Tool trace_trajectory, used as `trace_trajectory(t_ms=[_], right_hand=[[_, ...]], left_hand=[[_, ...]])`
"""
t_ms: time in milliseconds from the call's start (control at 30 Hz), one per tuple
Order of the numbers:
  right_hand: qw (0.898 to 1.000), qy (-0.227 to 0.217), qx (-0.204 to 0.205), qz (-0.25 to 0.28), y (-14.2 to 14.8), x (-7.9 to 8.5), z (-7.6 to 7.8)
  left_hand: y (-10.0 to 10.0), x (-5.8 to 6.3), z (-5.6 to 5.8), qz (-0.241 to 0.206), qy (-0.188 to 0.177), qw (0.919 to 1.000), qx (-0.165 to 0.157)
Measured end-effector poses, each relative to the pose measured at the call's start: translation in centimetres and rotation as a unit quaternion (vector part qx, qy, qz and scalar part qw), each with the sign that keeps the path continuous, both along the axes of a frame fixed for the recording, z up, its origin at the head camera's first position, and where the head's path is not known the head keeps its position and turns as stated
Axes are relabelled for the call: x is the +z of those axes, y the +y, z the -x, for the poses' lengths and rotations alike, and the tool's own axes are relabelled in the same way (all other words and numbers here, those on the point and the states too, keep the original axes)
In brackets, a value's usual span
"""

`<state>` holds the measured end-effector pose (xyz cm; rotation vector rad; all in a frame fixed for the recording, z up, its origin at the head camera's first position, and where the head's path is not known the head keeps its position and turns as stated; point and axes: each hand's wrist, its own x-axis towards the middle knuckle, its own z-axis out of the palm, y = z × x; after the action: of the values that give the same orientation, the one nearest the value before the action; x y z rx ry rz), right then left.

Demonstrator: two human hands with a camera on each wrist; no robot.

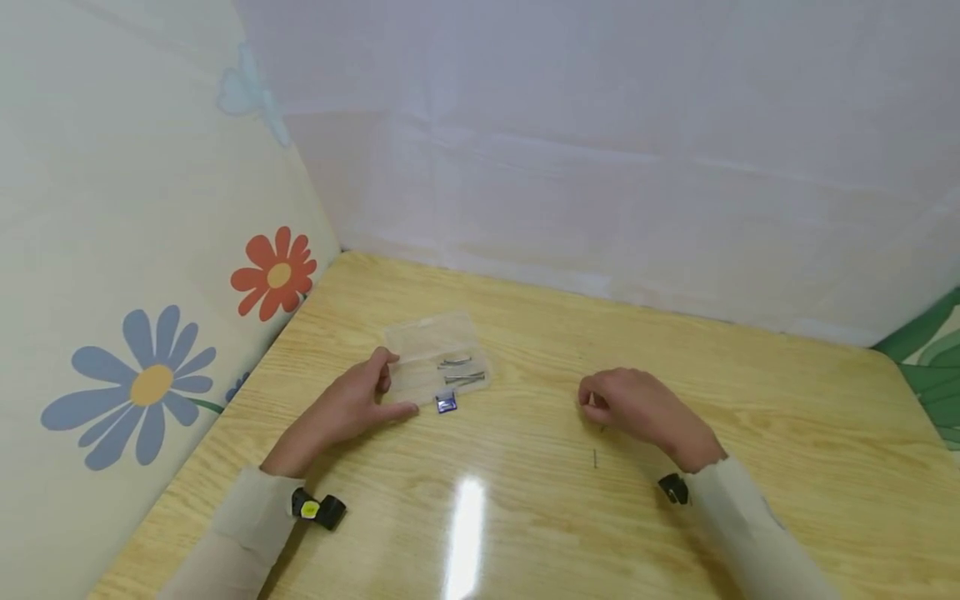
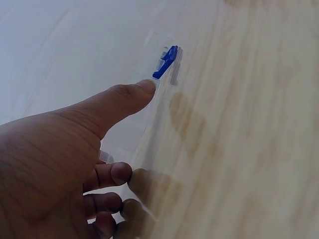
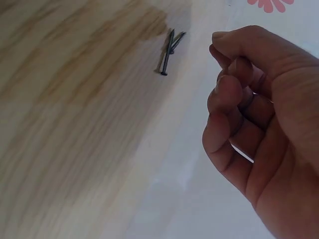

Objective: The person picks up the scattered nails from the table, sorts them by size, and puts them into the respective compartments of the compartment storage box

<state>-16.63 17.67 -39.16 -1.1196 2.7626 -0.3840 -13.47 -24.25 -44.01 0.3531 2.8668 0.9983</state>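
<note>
A clear plastic box (image 1: 412, 379) with its lid (image 1: 429, 333) raised at the back lies on the table. Several nails (image 1: 465, 378) rest in its compartments, and a blue latch (image 1: 446, 402) is on its front edge. My left hand (image 1: 356, 404) holds the box at its left end; the thumb (image 2: 124, 99) lies along the edge close to the latch, the other fingers curl at the side. Over the table to the right, my right hand (image 1: 630, 404) hovers with loosely bent fingers, nothing visible in them. Two crossing nails (image 3: 167, 55) lie near its fingertips.
The wood-grain table (image 1: 540, 517) meets a pale cloth wall (image 1: 600, 167) at the back. A flower-printed wall (image 1: 135, 250) stands at the left. Black wrist straps sit on both sleeves.
</note>
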Motion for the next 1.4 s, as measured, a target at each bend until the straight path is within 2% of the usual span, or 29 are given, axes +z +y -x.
trace_trajectory(t_ms=[367,733,1167,1400], right_hand=[[1.000,0.000,-0.018,0.004,2.0,-0.3,-0.8],[0.999,0.032,-0.014,0.014,3.2,-0.6,-0.8],[0.999,0.026,0.003,0.029,3.6,-1.2,-0.7],[1.000,0.009,0.001,0.029,3.7,-1.4,-0.9]], left_hand=[[-0.1,0.1,0.0,-0.002,0.004,1.0000,0.003],[-0.2,0.1,0.0,0.000,0.010,0.9999,0.002],[-0.1,0.2,0.1,0.002,0.017,0.9999,-0.004],[0.1,0.2,-0.2,-0.003,0.005,1.0000,0.000]])
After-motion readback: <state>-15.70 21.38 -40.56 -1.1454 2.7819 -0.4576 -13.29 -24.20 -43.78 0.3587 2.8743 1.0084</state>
